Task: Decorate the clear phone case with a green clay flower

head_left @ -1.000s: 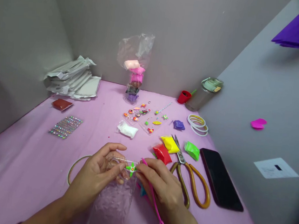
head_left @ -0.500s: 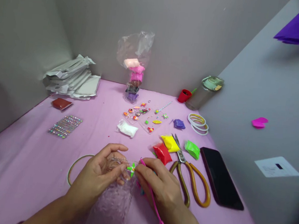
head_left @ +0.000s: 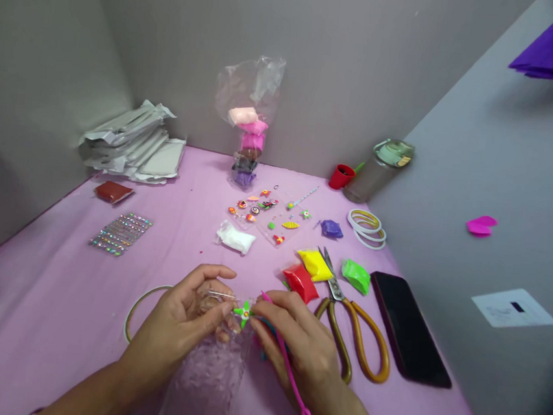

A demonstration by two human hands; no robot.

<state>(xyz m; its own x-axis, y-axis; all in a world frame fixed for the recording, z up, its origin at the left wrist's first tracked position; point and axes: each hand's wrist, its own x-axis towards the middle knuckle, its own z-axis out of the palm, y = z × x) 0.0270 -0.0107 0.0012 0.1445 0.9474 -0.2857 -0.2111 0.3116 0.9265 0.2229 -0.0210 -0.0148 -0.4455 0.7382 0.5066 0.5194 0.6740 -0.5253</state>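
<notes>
Between my hands is a small green star-shaped clay flower (head_left: 245,314) with a white and orange centre. My left hand (head_left: 188,316) grips a clear plastic sheet (head_left: 205,383) under the flower, its thumb tip at the flower's left side. A pink modelling tool (head_left: 288,362) lies across my right hand (head_left: 298,333), held by its closed fingers, with the looped end pointing down toward me. The right fingertips are at the flower's right edge. Something blue and pink below the right fingers is mostly hidden.
Scissors (head_left: 335,293) with orange handles, yellow (head_left: 314,265), red (head_left: 300,283) and green clay packets (head_left: 355,276) and a phone (head_left: 409,328) lie to the right. Small clay pieces on a clear sheet (head_left: 281,231) and a white clay packet (head_left: 236,237) lie ahead. A tape ring (head_left: 130,314) is partly behind my left hand.
The pink tool's looped end has shifted slightly right. My right fingers have moved a little beside the flower, while my left hand stays almost still.
</notes>
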